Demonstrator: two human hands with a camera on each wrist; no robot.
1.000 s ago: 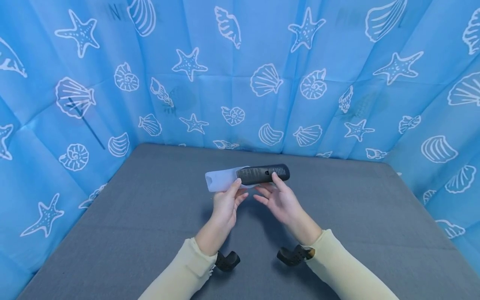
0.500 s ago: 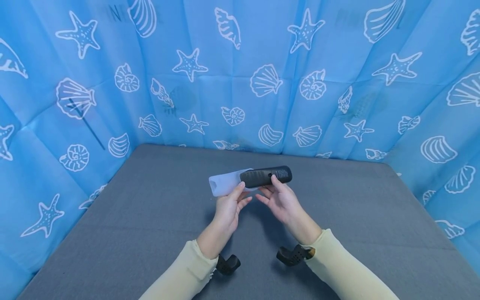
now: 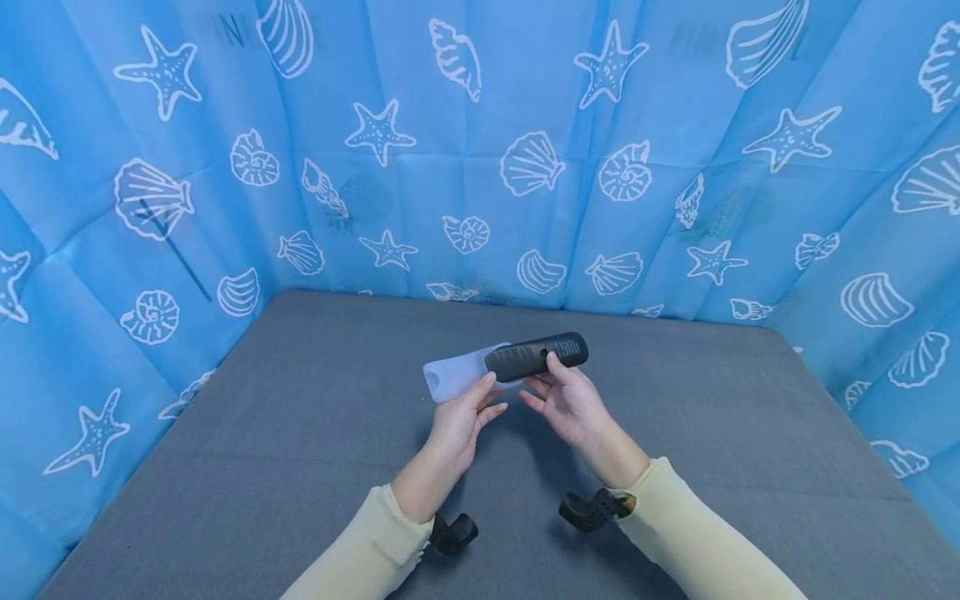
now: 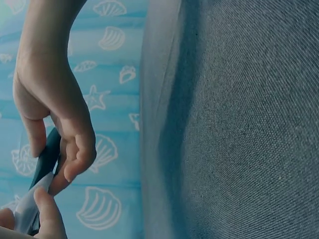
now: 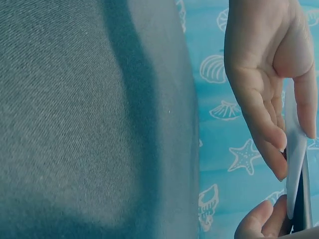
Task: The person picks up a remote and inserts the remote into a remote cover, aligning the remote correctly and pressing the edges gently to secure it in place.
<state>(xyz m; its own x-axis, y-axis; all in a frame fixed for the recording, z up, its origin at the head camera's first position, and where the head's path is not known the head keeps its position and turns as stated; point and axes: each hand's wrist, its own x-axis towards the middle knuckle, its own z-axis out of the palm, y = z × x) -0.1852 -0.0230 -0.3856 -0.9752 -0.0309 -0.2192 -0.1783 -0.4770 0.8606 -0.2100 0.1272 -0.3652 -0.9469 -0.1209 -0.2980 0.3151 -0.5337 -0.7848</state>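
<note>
A black remote control (image 3: 525,359), its back with small print turned up, is partly inside a translucent whitish sleeve (image 3: 453,377). Both are held above the table. My left hand (image 3: 453,427) pinches the sleeve near its mouth, the thumb beside the remote's end. My right hand (image 3: 576,408) grips the remote's other half, thumb on its back and fingers beneath. The left wrist view shows the dark remote (image 4: 47,155) between the right thumb and fingers. In the right wrist view the pale sleeve (image 5: 296,149) lies between the left thumb and fingers.
A grey cloth-covered table (image 3: 300,467) spreads under the hands. Blue curtains (image 3: 420,200) with white shells and starfish stand behind it and along both sides. Black camera mounts (image 3: 591,510) sit at the wrists.
Both hands have shifted slightly right and toward me, carrying the remote and sleeve along. The pair tilts a little more, its right end higher. The grips look the same.
</note>
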